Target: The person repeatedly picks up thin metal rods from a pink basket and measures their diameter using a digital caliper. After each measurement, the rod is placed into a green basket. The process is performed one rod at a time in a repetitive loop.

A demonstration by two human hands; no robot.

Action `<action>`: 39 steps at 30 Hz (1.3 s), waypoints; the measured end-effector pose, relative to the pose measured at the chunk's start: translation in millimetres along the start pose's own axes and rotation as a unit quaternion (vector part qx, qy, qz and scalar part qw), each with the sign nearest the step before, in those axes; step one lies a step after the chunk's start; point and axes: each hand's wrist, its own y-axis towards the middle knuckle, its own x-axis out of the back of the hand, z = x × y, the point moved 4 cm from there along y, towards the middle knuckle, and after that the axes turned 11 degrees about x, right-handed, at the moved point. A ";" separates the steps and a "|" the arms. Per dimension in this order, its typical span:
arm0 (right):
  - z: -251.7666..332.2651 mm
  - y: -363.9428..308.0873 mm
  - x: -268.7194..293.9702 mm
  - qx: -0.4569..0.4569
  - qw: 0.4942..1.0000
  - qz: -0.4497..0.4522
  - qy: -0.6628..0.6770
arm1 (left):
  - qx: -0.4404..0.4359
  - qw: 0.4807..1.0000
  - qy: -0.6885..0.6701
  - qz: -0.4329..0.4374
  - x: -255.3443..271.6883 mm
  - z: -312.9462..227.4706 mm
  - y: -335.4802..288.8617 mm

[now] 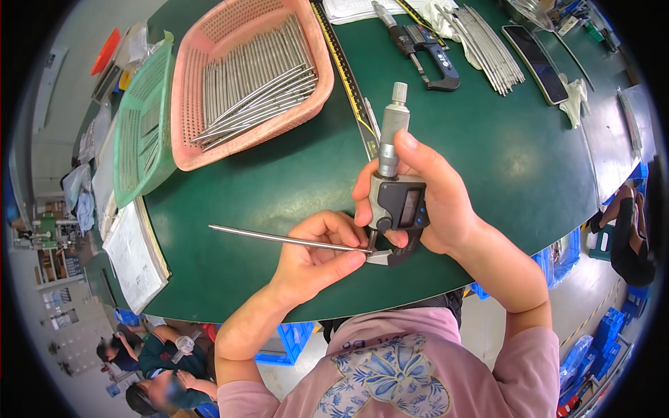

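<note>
A: Quick one. Metal rod point(279, 237), which way?

B: Crosswise. Long axis runs left to right, slight slant; left end is free and a bit farther from the person, right end nearer.

A: Where's it sit against the hands?

B: Passes through the left hand point(306, 254), pinched between thumb and fingers close to its right end. Most of the length sticks out left past the knuckles.

A: And the right end?

B: In the measuring gap of the digital micrometer point(391, 202), just left of the right hand point(442, 198). Can't tell if both faces touch it.

A: Right hand's grip?

B: Wrapped round the micrometer, thumb up along the barrel, fingers around the frame. Barrel points away from the person, frame end nearest, so roughly square to the rod.

A: Height?

B: Both are held up over the green worktop point(523, 167).

A: Surroundings, fast.

B: Pink basket point(279, 125) of rods beyond the left hand, green basket point(150, 182) left of it. Far side: second micrometer point(426, 43), loose rods point(488, 49), phone point(535, 64).
</note>
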 end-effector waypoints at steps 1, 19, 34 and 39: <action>-0.1 0.1 0.2 0.002 1.000 0.004 0.008 | 0.001 1.000 0.002 -0.001 0.1 -1.0 0.4; -3.9 1.0 1.1 -0.006 0.998 0.003 0.057 | 0.005 1.000 -0.011 0.010 -0.7 -5.4 0.1; -0.1 0.3 -1.1 0.006 1.000 0.001 0.022 | 0.033 0.999 -0.015 -0.015 0.2 -5.6 -1.5; 1.6 -0.7 -1.0 -0.002 1.000 0.021 0.022 | 0.047 0.998 0.005 -0.040 2.0 -4.9 -1.1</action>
